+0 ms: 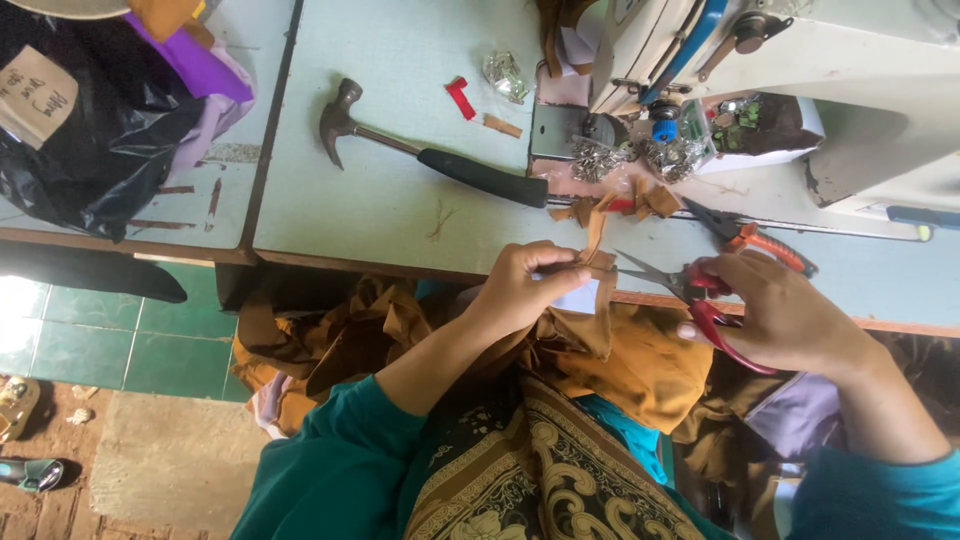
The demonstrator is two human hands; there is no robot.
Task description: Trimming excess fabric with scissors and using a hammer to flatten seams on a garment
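Note:
My left hand (525,288) pinches a small white tag (577,297) against a fold of brown fabric (620,355) at the table's front edge. My right hand (785,312) grips red-handled scissors (700,300), blades open and pointing left toward the tag and a thin brown strip (597,232). More brown fabric is heaped in my lap.
A hammer (430,155) with a black grip lies on the pale table (400,60). A white sewing machine (780,90) stands at the back right. Orange-handled snips (760,240) lie beside brown scraps (650,200). A black plastic bag (90,130) and purple cloth (200,70) sit at left.

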